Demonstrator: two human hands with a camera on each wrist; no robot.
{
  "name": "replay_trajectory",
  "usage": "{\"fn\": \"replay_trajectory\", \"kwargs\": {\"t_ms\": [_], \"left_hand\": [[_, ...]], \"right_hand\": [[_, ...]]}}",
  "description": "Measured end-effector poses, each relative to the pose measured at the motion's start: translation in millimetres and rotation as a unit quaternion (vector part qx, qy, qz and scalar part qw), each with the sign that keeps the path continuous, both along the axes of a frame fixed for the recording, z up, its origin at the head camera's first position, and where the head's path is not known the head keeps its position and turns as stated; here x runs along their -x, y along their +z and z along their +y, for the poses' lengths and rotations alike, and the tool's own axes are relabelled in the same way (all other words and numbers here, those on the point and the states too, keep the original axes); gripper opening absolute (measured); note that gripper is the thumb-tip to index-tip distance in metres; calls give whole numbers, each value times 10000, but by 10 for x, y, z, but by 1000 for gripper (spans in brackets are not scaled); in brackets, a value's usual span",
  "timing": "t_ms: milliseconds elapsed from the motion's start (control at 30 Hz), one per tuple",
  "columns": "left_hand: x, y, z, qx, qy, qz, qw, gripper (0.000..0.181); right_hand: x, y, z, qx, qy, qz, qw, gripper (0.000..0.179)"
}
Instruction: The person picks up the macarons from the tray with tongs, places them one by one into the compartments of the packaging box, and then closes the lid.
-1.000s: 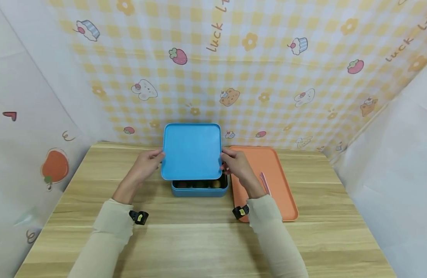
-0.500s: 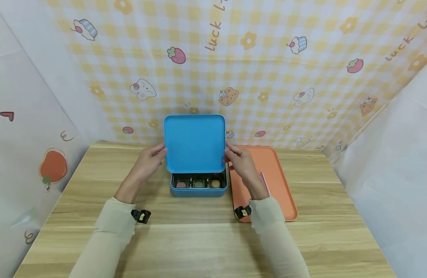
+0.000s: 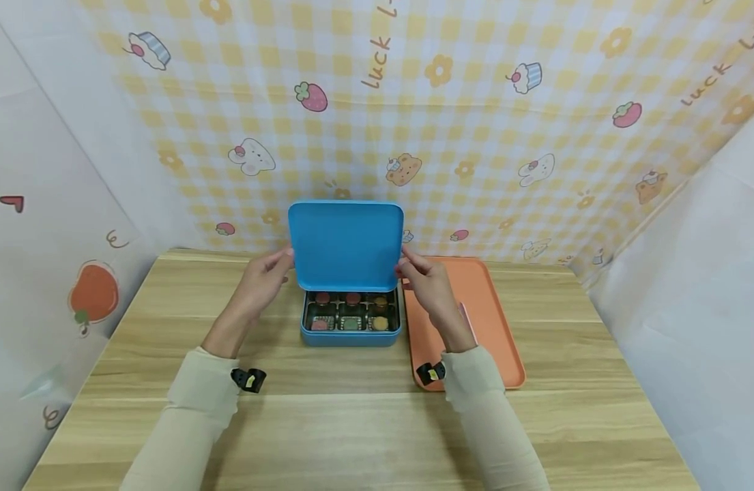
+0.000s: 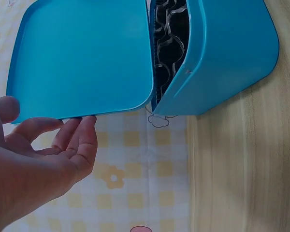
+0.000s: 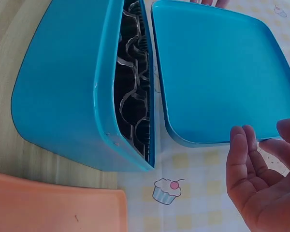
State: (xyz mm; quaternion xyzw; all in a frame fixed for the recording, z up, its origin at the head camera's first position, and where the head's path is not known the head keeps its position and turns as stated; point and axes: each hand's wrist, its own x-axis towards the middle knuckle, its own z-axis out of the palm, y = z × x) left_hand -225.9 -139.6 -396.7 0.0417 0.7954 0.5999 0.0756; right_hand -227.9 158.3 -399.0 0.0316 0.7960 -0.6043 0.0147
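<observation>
A blue rectangular lid [image 3: 347, 245] stands tilted up over the back of an open blue box [image 3: 351, 339], its inner face toward me. My left hand [image 3: 260, 286] pinches the lid's left edge; in the left wrist view its thumb [image 4: 7, 109] lies on the near side and the fingers under the rim. On the opposite edge, my right hand [image 3: 430, 293] pinches likewise. Inside the box, a clear divided insert holds small round pieces: a pink one [image 3: 319, 325], a green one [image 3: 350, 324] and a yellow one [image 3: 379, 323] in front, darker ones behind, partly under the lid.
An orange tray [image 3: 499, 354] lies right of the box, partly under my right forearm. On it rests a slim pink item [image 3: 467, 319], partly hidden by the wrist. Behind the wooden table [image 3: 327, 436] hangs a checked cloth [image 3: 475, 136].
Both hands have raised the lid and tipped it back, away from me. The box's compartments and round pieces have come into view, first the front row, then the back row.
</observation>
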Motion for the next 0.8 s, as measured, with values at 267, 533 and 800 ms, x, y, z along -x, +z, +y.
{"fn": "replay_trajectory", "kwargs": {"t_ms": [267,533,800], "left_hand": [[-3,26,-3,-324,144,129,9993,64],[8,21,-7,-569,195,396,9974,58],[26,1,-22,-855,227,461,9950,54]], "right_hand": [[-26,14,7,-31,-10,184,9998,40],[-17,35,24,124,-138,350,9992,51],[-56,14,-4,347,-125,485,9981,59]]}}
